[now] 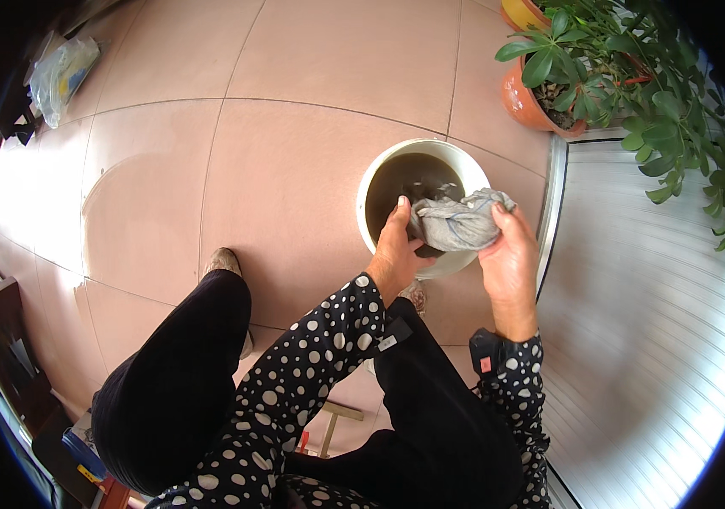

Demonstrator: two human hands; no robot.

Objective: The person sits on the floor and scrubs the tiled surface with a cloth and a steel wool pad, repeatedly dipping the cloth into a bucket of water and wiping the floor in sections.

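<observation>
A grey cloth (458, 223), bunched and twisted, is held over a white bucket (472, 167). My right hand (510, 254) grips its right end, thumb on top. Around the left end is my left hand (395, 245), its thumb pointing up and some fingers partly hidden beneath the cloth. Dark, murky water (394, 181) stands in the bucket, with a few bright glints on its surface near the cloth. The cloth hides part of the bucket's right rim.
Pinkish floor tiles (299, 178) surround the bucket. Right of it is a ribbed metal panel (629, 305) with a raised edge. Potted plants (528, 102) stand at upper right. A clear plastic bag (63, 79) lies at upper left. My knees flank a wooden piece (334, 423) below.
</observation>
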